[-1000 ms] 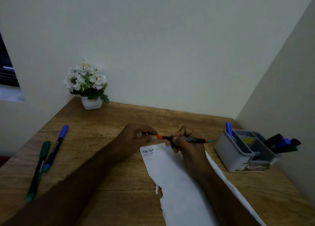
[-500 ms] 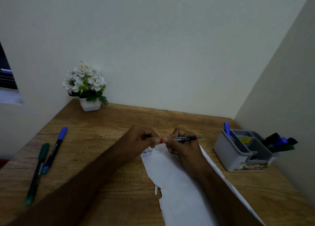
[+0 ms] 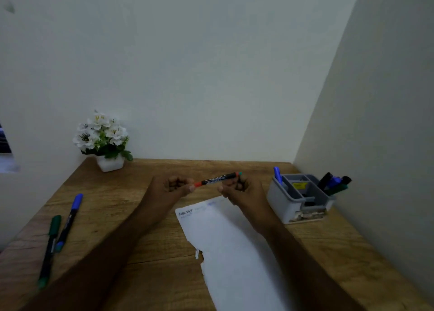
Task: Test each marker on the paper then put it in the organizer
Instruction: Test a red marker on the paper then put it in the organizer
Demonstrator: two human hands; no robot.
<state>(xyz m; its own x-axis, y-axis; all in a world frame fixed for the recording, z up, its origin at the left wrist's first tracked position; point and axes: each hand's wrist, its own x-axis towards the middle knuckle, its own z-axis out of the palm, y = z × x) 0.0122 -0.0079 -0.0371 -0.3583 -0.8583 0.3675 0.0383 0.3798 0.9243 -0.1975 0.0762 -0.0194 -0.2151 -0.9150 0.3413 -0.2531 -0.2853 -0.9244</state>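
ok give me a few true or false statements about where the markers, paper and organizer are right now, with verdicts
1. The red-ended marker is held above the desk between the left hand and right hand. True.
2. The paper is blank. False: small handwriting sits near its far edge.
3. Two markers, a green marker and a blue marker, lie on the desk at the left. True.
4. The grey organizer holds no markers. False: a blue one stands in it and several dark ones lean out on its right side.
5. The flower pot stands beside the organizer. False: it is at the far left, against the wall.
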